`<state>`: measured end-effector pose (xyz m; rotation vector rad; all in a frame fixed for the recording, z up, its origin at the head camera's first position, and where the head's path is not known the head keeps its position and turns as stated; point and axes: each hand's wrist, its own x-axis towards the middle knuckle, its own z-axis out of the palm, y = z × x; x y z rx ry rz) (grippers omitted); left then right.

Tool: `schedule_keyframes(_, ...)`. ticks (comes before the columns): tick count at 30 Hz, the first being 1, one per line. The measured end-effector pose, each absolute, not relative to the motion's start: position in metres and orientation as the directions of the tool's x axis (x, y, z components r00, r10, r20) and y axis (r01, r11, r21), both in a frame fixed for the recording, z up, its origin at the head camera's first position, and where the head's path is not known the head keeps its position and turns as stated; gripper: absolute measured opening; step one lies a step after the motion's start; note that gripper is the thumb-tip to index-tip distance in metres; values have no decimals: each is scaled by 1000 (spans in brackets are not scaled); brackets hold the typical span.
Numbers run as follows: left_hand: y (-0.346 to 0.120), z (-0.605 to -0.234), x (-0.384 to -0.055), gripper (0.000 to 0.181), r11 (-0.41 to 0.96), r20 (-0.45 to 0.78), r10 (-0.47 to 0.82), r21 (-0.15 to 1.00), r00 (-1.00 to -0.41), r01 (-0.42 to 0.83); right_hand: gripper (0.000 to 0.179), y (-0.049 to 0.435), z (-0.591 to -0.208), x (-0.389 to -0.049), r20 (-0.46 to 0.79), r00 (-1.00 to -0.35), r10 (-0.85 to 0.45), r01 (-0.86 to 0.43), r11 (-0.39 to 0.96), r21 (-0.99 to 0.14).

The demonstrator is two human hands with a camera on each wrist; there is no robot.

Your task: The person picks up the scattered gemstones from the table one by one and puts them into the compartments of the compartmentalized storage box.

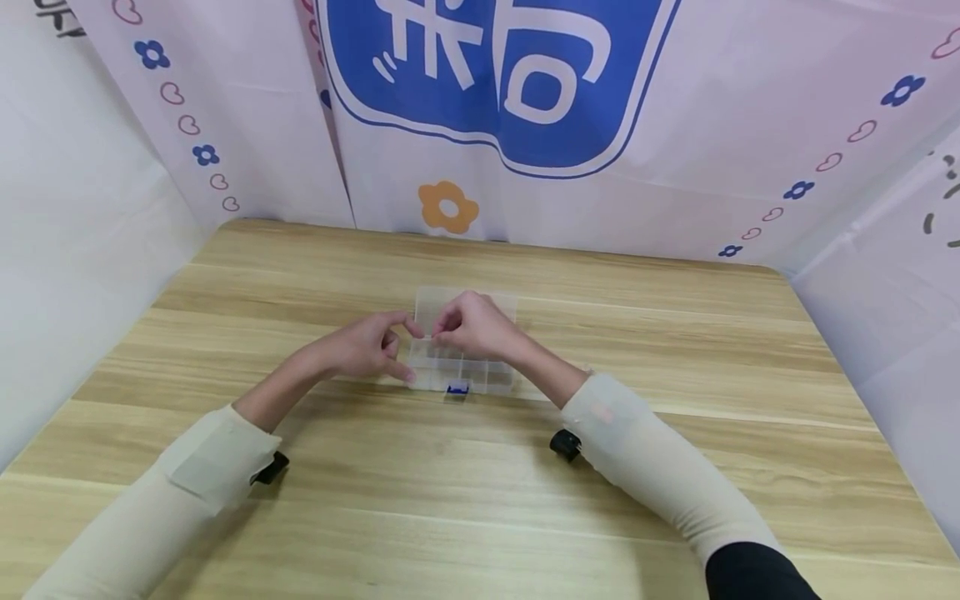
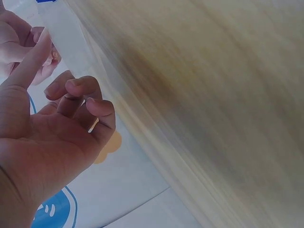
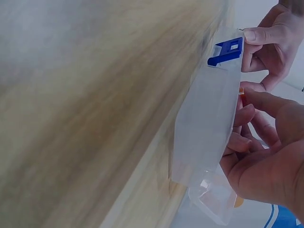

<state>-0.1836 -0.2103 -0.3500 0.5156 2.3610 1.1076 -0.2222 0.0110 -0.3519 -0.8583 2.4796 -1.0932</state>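
Note:
A clear plastic compartment box (image 1: 498, 379) lies on the table with its lid (image 1: 429, 305) folded back, away from the person. A blue latch (image 1: 457, 389) marks its front side. My left hand (image 1: 366, 346) is at the box's left end, thumb at the front corner and index finger by the hinge side; its other fingers curl loosely. Over the back compartments, my right hand (image 1: 477, 325) pinches a tiny orange piece (image 3: 242, 91) between thumb and fingertips. Its exact shape is too small to tell, and the fingers cover part of it.
The wooden table (image 1: 465, 492) extends around the box on all sides. Behind it hangs a white printed cloth (image 1: 637, 208). Each forearm wears a pale sleeve, with a black wrist device (image 1: 566, 445) under the right one.

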Motion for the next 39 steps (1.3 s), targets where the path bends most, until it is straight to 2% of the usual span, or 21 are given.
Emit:
schedule_keyframes(12,-209,-350,-184,59,600,-264,521,790,-812,128,7,28,-345,-218,-20,-783,-622,-422,553,-718)
schedule_keyframes(25,-207,-349,-185,60,590,-276,529,799,-802,115,6,91,-344,-211,-19,-797,-603,-405,558,-724)
schedule_keyframes(39,-207,-348,-185,60,586,-276,535,802,-798,115,6,149,-348,-209,-78,-851,-520,-334,649,-683)
